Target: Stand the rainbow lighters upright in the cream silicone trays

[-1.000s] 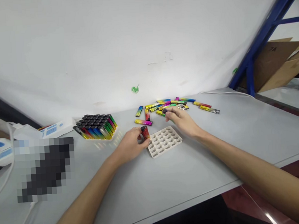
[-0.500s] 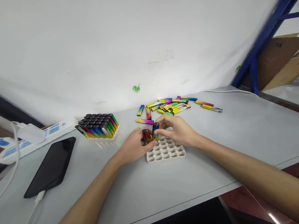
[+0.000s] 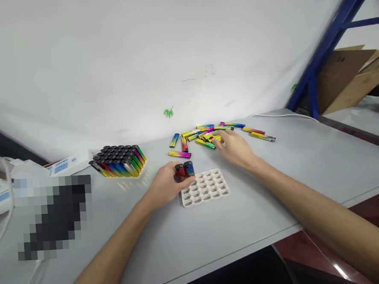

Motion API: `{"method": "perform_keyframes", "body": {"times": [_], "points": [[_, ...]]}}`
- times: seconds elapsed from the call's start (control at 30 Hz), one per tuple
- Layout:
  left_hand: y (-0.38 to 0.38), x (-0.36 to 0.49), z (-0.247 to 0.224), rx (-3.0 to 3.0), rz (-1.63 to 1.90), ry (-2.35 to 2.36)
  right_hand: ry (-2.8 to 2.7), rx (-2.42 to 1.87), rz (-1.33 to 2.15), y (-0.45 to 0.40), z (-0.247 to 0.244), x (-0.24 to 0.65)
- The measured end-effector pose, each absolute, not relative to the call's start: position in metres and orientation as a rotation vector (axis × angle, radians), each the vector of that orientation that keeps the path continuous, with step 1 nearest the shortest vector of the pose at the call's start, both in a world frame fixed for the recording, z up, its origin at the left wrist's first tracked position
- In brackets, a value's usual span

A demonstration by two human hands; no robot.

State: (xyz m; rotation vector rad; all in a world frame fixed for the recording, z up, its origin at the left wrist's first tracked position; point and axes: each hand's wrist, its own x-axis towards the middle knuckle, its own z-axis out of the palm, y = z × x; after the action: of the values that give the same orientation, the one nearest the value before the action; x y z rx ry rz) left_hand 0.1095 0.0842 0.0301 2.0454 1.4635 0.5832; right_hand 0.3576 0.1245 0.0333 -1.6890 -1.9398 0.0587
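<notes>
A white tray (image 3: 205, 197) with rows of oval holes lies on the table. Two lighters stand upright at its far left corner, a red lighter (image 3: 180, 171) and a blue lighter (image 3: 189, 168), side by side. My left hand (image 3: 164, 184) is closed around this pair, its thumb along their front and its fingers behind the red one. Over a loose pile of shiny multicoloured lighters (image 3: 205, 143) is my right hand (image 3: 236, 150), thumb and fingertips apart at the yellow ones. Whether it touches one is hard to see.
A second holder packed with upright black-topped lighters (image 3: 120, 161) stands at the left. Behind it are a white power strip (image 3: 64, 166) and a blurred-out dark object (image 3: 61, 214). The wall (image 3: 124, 69) bounds the table's back; a blue metal frame (image 3: 319, 57) rises at right.
My right hand has let go of the blue lighter, now upright beside the red one, and moved back and right to the pile. The left hand stays at the tray. The view shifted slightly.
</notes>
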Motion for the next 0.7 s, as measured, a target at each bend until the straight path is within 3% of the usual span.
{"method": "perform_keyframes", "body": {"times": [0.17, 0.7], "points": [[0.087, 0.102, 0.035, 2.047, 0.494, 1.598, -1.903, -1.976, 0.04, 0.141, 0.023, 0.379], [0.092, 0.096, 0.03, 2.078, 0.452, 1.662, -1.836, -2.173, 0.016, 0.142, 0.03, 0.392]]}}
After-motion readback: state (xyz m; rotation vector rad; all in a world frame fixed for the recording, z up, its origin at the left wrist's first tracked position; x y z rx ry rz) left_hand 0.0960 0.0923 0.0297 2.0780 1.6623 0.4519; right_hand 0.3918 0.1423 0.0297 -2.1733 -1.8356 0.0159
